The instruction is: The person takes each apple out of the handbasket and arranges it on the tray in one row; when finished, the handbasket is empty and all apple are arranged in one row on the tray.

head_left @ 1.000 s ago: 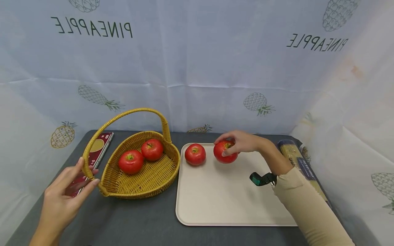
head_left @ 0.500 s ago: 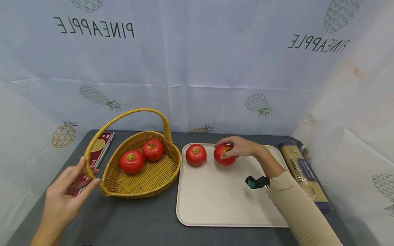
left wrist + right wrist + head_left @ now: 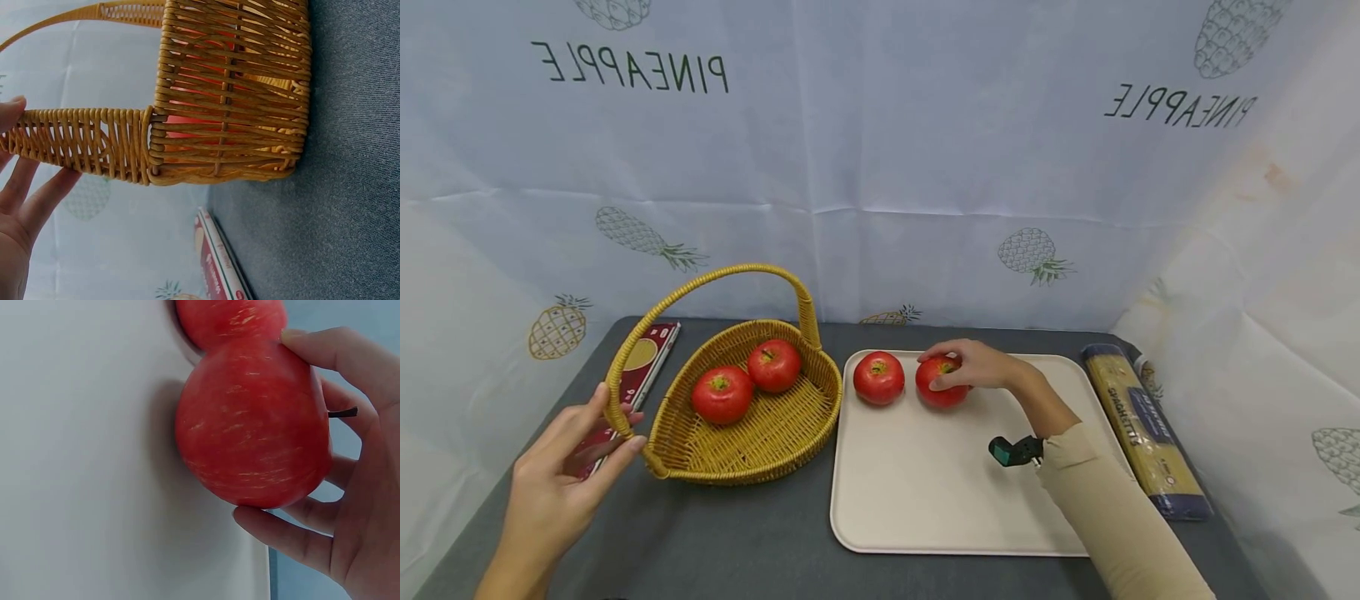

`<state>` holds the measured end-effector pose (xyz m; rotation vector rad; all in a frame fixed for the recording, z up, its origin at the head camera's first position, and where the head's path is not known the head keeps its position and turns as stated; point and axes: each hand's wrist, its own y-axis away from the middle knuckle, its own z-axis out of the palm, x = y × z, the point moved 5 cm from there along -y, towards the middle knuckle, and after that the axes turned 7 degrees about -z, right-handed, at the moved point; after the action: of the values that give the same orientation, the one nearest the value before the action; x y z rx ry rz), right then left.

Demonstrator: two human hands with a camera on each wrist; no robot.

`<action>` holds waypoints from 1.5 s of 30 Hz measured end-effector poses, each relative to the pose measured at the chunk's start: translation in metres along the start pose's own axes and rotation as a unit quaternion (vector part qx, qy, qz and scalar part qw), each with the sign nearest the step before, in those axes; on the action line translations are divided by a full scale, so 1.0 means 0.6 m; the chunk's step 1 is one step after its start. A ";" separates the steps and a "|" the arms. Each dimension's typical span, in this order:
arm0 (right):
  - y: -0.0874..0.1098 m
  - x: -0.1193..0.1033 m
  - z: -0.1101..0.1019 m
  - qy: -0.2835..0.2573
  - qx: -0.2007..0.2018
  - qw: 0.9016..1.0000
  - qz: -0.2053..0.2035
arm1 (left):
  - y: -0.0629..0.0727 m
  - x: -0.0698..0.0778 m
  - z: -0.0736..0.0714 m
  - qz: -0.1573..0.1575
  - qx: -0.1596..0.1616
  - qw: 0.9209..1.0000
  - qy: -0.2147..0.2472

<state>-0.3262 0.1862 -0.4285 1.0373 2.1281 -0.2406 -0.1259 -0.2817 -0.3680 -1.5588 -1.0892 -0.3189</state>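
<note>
My left hand [image 3: 561, 471] grips the near end of the yellow wicker basket's [image 3: 745, 475] arched handle [image 3: 617, 367], thumb and fingers on either side of it. Two red apples [image 3: 722, 395] lie inside the basket. Over the back of the beige tray [image 3: 910, 500], my right hand [image 3: 977, 367] holds a red apple [image 3: 250, 425] from above, with fingers and thumb spread around its sides. In the right wrist view its dark stem points toward the palm. Just left of it, another red apple [image 3: 878, 377] sits on the tray near its back left corner.
A bag of spaghetti [image 3: 1138, 425] lies along the right of the tray. Behind the basket's left side is a flat red box [image 3: 651, 358]. A pineapple-print cloth [image 3: 925, 167] hangs at the back and sides of the dark table [image 3: 737, 533].
My right hand has lowered the apple toward the tray and shifted it slightly left, closer to the other tray apple. The left hand and basket stay about where they were.
</note>
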 end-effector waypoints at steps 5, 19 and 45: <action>-0.006 0.003 0.007 -0.005 -0.003 1.000 -0.002 | 0.001 0.000 0.000 0.008 -0.003 1.000 0.007; -0.004 0.012 0.017 -0.036 0.024 0.999 0.030 | 0.000 -0.001 0.000 -0.001 0.000 1.000 -0.001; -0.004 0.021 0.024 -0.063 0.022 0.997 0.049 | 0.000 0.000 0.001 0.024 -0.007 1.000 0.015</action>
<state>-0.3254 0.1859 -0.4477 1.1192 1.9619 -0.2979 -0.1261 -0.2814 -0.3682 -1.5860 -1.0256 -0.3176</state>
